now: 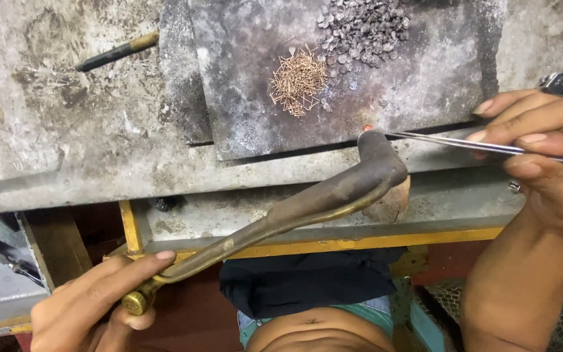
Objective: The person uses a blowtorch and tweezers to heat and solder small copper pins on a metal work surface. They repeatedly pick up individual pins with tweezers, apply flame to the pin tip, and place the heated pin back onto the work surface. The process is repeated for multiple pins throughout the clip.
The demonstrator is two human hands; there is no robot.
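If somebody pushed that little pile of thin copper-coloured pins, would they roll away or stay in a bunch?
The pins would probably scatter rather than slide as one, since they lie loose and criss-crossed on the dark plate. Each looks thin and very light, so a nudge likely moves many. Being straight and round-looking, some may roll a little, though the tangle should slow them.

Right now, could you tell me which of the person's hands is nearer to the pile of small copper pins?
Right. The right hand holds tweezers just right of the copper pins; the left hand grips the torch handle far below-left.
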